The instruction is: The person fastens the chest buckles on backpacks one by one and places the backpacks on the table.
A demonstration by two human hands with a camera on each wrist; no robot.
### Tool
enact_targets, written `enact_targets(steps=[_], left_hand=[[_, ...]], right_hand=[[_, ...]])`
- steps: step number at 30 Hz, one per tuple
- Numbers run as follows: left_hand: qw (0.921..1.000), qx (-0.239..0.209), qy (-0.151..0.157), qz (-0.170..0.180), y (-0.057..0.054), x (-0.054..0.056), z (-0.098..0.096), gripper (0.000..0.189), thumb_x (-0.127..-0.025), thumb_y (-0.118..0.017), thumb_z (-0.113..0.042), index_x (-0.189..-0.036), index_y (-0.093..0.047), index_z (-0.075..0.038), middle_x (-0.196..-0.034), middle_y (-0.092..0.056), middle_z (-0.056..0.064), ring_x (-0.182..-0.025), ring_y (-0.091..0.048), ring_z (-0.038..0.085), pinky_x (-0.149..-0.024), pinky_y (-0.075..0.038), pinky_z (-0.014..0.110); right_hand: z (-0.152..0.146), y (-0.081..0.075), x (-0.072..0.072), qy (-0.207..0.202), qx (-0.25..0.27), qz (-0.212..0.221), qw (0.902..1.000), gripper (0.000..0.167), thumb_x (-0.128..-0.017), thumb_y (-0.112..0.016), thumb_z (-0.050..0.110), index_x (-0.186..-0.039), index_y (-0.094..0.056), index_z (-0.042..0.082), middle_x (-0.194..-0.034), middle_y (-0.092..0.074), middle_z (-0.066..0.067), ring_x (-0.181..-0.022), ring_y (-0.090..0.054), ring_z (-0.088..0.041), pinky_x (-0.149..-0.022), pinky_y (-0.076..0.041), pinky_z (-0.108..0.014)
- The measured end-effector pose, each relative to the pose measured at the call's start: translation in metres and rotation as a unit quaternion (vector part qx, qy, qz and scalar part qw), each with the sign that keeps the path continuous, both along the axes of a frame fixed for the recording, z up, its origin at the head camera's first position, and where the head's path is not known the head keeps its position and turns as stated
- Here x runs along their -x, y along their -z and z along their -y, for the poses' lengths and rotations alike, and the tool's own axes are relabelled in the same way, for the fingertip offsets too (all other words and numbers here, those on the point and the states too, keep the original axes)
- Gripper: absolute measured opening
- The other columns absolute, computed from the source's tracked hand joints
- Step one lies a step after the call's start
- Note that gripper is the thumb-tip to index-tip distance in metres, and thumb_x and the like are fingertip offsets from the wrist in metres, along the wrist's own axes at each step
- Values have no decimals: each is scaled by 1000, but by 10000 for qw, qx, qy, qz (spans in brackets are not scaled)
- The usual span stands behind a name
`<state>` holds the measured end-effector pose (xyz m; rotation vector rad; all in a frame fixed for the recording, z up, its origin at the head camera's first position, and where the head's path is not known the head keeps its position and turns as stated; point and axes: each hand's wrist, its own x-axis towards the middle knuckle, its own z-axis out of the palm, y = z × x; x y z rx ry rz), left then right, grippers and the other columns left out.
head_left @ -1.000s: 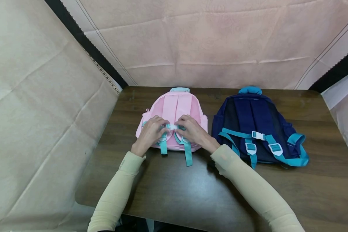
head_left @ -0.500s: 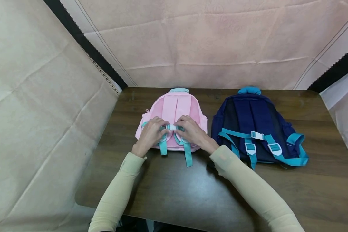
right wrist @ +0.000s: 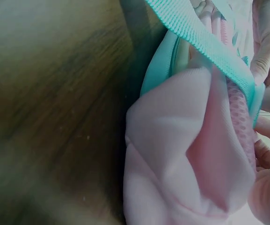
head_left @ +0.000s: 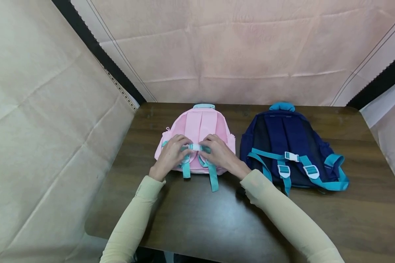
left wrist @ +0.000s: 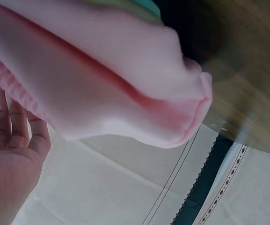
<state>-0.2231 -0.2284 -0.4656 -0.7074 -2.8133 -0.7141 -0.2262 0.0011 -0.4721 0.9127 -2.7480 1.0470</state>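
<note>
A small pink backpack (head_left: 191, 122) lies back side up on the table, its turquoise straps (head_left: 213, 177) trailing over the near edge. Across its middle sits a white buckle (head_left: 196, 147) on a turquoise strap. My left hand (head_left: 175, 151) pinches the buckle's left end between thumb and fingers. From the other side my right hand (head_left: 218, 151) pinches its right end, fingers bent. In the left wrist view the bag's pink side panel fills the upper part, and the left hand's fingers curve at its mesh edge. The right wrist view shows a turquoise strap (right wrist: 198, 40) crossing the bag's side.
To the right lies a larger navy backpack (head_left: 283, 140) with turquoise straps and a white buckle (head_left: 291, 156) joined across it. Both bags are on a brown wooden table (head_left: 191, 219). Pale fabric walls (head_left: 250, 54) stand behind and at the left.
Both hands keep their places at the buckle with hardly any movement. The table and bags appear slightly lower in the head view.
</note>
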Motion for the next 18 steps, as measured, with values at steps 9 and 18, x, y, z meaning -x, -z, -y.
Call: enact_targets(steps=[9,18], left_hand=[[9997,-19,-125,187,1,0,-1,32,-91,-90,-25,-116,-80,-8,-119,-77,10,-112,-69,28,-101,-63,45],[9997,-210,-89,36,3,-5,-2,36,-90,-92,-24,-119,-80,-6,-124,-76,12,-118,-68,30,-103,-62,49]], right_hand=[[-20,-4,-8,297,-50,143,9994,47,-97,-85,24,-136,-74,0,-129,-74,-19,-113,-67,-30,-99,-65,-43],[-41,-6,-15,520,-3,192,9985,49,-99,-82,26,-140,-72,0,-134,-72,-20,-120,-64,-33,-100,-64,-47]])
